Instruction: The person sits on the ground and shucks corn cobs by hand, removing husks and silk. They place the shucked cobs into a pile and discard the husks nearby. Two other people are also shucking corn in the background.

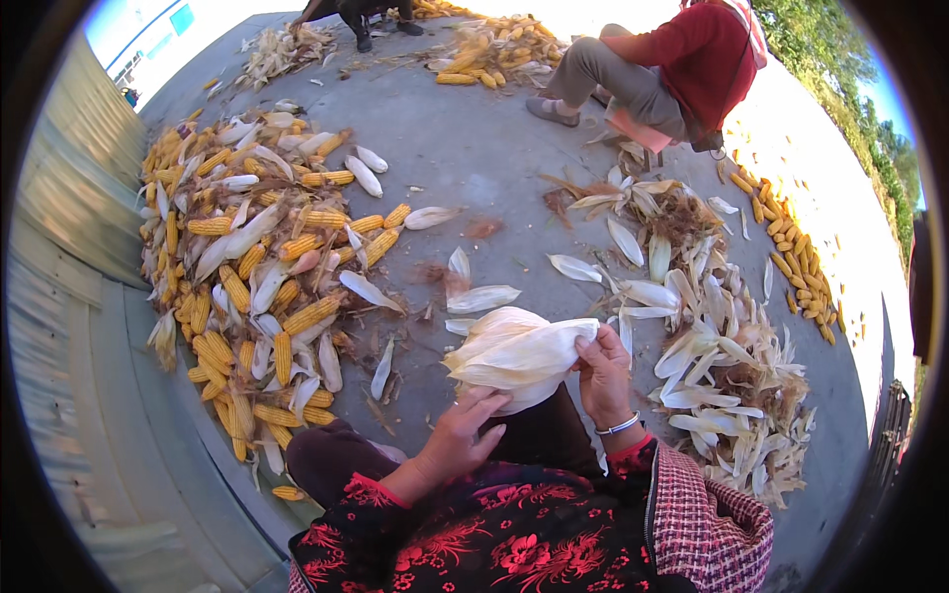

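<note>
Between my two hands, above my lap, is a bundle of pale corn husks [514, 348], its broad leaves fanned toward the left. My right hand [603, 374], with a silvery bracelet at the wrist, pinches the narrow right end of the bundle between thumb and fingers. Under the lower left side of the husks lies my left hand [463, 433], fingers bent against the leaves and thumb apart. No cob shows inside the bundle. Loose husks [482, 298] lie on the ground just beyond it.
A heap of corn cobs [312, 314] mixed with husks lies left, beside a corrugated metal wall [84, 227]. Stripped husks [707, 361] pile up at right, with a row of bare cobs [796, 259] beyond. Another person in a red top [692, 69] sits at far right; more cobs [494, 49] lie behind.
</note>
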{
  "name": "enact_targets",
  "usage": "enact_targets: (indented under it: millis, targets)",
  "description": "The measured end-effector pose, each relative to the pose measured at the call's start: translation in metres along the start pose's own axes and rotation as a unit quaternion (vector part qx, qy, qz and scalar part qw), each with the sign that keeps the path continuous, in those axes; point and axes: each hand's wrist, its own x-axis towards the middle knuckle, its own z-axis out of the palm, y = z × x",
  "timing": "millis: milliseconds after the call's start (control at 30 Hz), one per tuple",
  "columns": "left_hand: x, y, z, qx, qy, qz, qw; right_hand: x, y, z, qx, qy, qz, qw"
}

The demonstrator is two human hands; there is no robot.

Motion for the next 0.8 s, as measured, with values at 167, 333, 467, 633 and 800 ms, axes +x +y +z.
enact_targets:
  millis: [167, 333, 467, 633, 800]
  targets:
    - [-0.001, -0.001, 0.007, 0.013, 0.005, -0.004, 1.0, -0.004, -0.025, 0.012, 0.062, -0.048, 0.016, 0.997]
    - [0.0, 0.004, 0.011, 0.056, -0.01, 0.002, 0.998, -0.007, -0.02, 0.004, 0.057, -0.135, 0.03, 0.989]
    - [-0.002, 0.007, 0.013, 0.094, -0.027, -0.01, 0.995, -0.013, -0.017, -0.002, 0.073, -0.14, 0.037, 0.987]
    - [0.0, 0.014, 0.014, 0.084, 0.008, -0.01, 0.996, -0.013, -0.022, -0.004, 0.086, -0.163, 0.025, 0.983]
    - [-0.001, 0.013, 0.009, 0.073, -0.003, -0.025, 0.997, -0.012, -0.026, -0.006, 0.095, -0.183, 0.019, 0.978]
